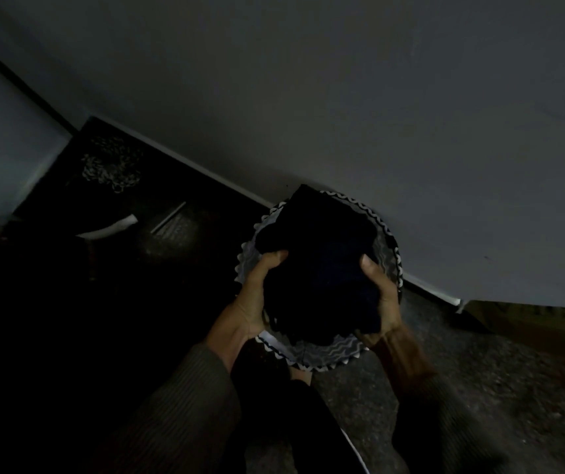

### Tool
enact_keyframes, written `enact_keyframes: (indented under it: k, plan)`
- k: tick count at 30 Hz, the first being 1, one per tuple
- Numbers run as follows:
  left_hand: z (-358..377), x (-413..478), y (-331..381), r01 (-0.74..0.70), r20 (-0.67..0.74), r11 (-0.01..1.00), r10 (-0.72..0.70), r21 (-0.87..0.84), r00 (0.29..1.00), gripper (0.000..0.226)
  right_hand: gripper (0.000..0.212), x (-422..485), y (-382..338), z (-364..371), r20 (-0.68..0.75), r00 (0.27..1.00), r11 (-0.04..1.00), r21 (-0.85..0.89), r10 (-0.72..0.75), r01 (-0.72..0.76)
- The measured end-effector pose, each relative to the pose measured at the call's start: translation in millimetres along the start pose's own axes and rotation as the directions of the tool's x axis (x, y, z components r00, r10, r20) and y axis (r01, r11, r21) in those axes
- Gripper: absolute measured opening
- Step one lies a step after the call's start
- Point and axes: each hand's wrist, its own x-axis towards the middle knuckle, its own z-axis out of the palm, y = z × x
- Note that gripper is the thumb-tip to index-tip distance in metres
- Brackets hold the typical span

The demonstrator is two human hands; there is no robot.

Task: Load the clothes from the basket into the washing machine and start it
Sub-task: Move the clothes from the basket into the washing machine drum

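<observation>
- Left hand [252, 304] and right hand [381, 299] clasp a dark bundle of clothes [318, 268] from both sides.
- Bundle sits over a round zigzag-trimmed fabric basket [325, 357] on the speckled floor [479, 371].

Very dim, underexposed frame. Only the grey wall [376, 114] catches soft, even light; no glare anywhere. Lower left is near-black, detail lost. Dark clothes [318, 268] read as a featureless blob against the patterned basket [390, 248] rim. Slight softness and noise throughout, floor [479, 371] grainy. Wide-angle tilt skews the wall edge diagonally.
</observation>
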Motion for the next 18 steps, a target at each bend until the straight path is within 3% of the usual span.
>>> enact_keyframes:
  k: [4,7,10,13,16,18]
  plan:
    - [5,-9,9,-0.035,-0.011,0.999,0.035,0.011,0.999,0.067,0.059,-10,-5,18,0.081,0.997,1.000,0.018,-0.007,0.005]
    - [4,-21,17,-0.037,-0.035,0.999,0.038,0.035,0.999,0.065,0.049,-23,-9,36,0.128,0.991,0.999,-0.015,-0.033,0.035]
    - [6,-38,28,-0.085,-0.030,0.995,0.087,0.055,0.996,0.048,0.053,-37,-14,57,0.117,0.993,0.999,-0.052,-0.009,0.015]
    - [17,-67,44,-0.148,0.006,0.987,0.148,0.062,0.989,0.028,0.070,-53,-22,79,0.083,0.996,0.993,-0.113,0.042,-0.033]
    - [23,-98,61,-0.251,0.024,0.966,0.250,0.069,0.968,0.034,0.102,-64,-29,99,0.044,0.999,0.969,-0.245,0.029,-0.018]
    - [23,-121,72,-0.320,0.034,0.945,0.318,0.065,0.947,0.040,0.100,-73,-33,117,0.122,0.992,0.959,-0.283,0.040,-0.004]
